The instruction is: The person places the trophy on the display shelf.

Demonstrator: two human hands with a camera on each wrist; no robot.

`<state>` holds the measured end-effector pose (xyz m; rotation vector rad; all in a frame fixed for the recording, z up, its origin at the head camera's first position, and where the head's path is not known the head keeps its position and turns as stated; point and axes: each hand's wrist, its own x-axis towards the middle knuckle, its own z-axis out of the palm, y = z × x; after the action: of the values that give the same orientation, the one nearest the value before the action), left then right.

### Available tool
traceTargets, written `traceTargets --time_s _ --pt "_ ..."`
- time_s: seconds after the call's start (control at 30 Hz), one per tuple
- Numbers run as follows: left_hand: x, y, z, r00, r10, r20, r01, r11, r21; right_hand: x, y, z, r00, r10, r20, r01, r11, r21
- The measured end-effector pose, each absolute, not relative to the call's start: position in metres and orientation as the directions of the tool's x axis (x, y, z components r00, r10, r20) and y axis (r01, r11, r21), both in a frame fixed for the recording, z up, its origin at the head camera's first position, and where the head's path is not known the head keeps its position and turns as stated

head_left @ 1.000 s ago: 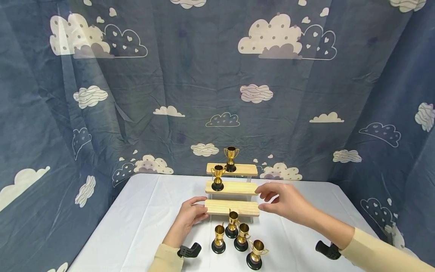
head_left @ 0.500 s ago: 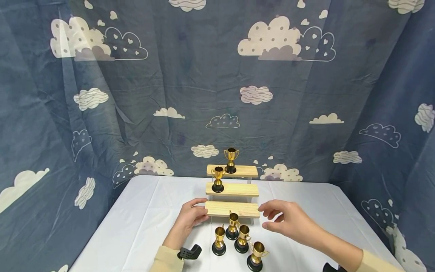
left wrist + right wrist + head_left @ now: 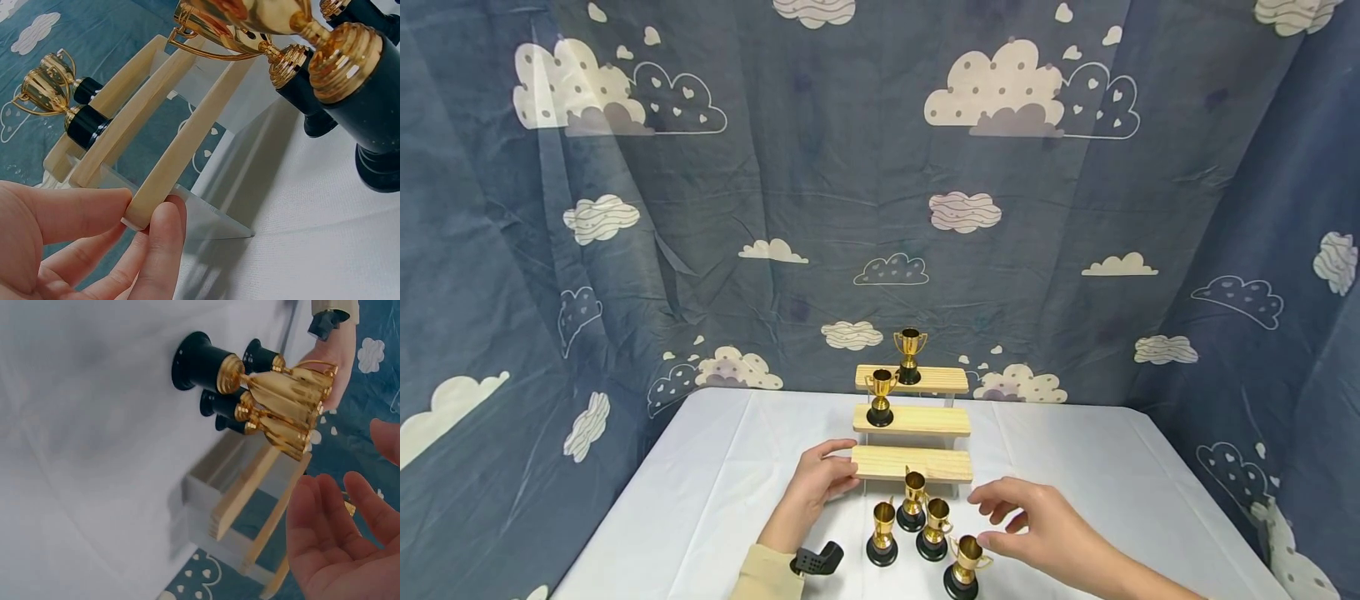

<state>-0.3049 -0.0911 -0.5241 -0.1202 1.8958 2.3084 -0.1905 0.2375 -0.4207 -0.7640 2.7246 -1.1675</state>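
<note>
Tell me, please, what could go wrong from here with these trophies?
The right hand, near the frontmost trophy, may bump it and topple it toward the three trophies standing close by. The left hand pinches the end of the lowest board; a tug might tip the two trophies on the higher boards.

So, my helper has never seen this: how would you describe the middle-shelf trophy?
On the white table stands a three-tier rack. Toward the left end of its middle shelf is a gold trophy with a black base. It alone occupies that level; its neighbour, the top trophy, stands one shelf higher.
</note>
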Motion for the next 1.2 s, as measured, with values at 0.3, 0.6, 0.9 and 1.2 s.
traceTargets --time_s 0.3,0.6,0.9,1.2 --pt "-0.305 -0.092 -0.524 -0.986 0.069 -0.155 -0.166 -0.199 0.966 -0.186 0.234 -0.436 -0.882 -0.455 0.121 -0.395 0.574 -0.718" --pt "-0.305 -0.091 -0.523 -0.986 0.064 -0.156 -0.166 -0.195 0.967 -0.184 0.228 -0.446 -0.875 -0.475 0.096 -0.381 0.553 -0.741" --pt "-0.306 -0.09 -0.522 -0.985 0.062 -0.162 -0.171 -0.191 0.967 -0.183 0.225 -0.454 -0.866 -0.492 0.087 -0.379 0.534 -0.755" --pt "-0.305 -0.09 -0.522 -0.985 0.058 -0.163 -0.171 -0.195 0.966 -0.183 0.223 -0.458 -0.889 -0.456 0.042 -0.332 0.578 -0.745"
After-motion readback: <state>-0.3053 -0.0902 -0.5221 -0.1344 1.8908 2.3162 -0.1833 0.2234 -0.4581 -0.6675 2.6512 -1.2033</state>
